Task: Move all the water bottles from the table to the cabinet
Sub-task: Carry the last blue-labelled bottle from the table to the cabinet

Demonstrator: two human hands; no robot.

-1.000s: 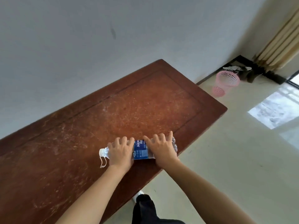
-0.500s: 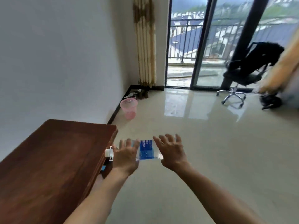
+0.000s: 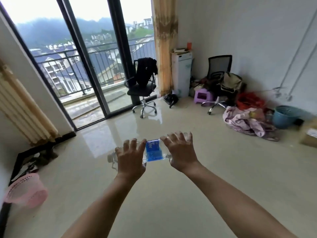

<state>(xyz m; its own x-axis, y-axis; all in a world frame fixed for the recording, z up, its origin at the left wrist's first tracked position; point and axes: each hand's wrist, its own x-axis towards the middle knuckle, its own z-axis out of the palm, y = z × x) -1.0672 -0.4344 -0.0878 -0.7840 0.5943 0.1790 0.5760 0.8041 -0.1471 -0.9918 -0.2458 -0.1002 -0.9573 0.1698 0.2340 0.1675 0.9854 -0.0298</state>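
Note:
A clear plastic water bottle [image 3: 153, 150] with a blue label lies sideways in the air in front of me, its white cap end pointing left. My left hand [image 3: 130, 156] grips it near the cap end. My right hand [image 3: 181, 150] grips the other end. Both arms reach forward over the shiny floor. The table and the cabinet are out of view.
A pink basket [image 3: 25, 190] sits on the floor at lower left. A black office chair [image 3: 143, 86] stands by the glass balcony door [image 3: 96, 66]. A second chair [image 3: 218, 78], a purple stool [image 3: 203, 97], piled cloth [image 3: 247, 121], a blue bucket [image 3: 284, 116] and a cardboard box [image 3: 309, 137] crowd the right wall.
The bottle has been lifted off the table by both hands. My view has turned right, away from the table, toward the balcony door and the far corner.

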